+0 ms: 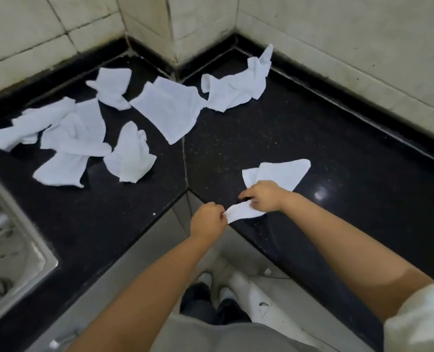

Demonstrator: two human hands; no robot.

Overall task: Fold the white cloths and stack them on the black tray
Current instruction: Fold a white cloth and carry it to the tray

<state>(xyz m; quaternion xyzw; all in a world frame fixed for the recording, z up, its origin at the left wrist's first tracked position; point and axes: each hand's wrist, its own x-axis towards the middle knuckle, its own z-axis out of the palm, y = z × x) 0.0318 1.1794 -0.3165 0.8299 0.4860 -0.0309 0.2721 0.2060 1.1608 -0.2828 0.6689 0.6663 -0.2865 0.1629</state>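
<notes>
No text, label, brand, number or sign can be read anywhere in the view.

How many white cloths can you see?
About 8: one in the hands, one by the right wall, one flat in the middle, one behind, one crumpled, roughly three overlapping at left; some may be hidden.
</notes>
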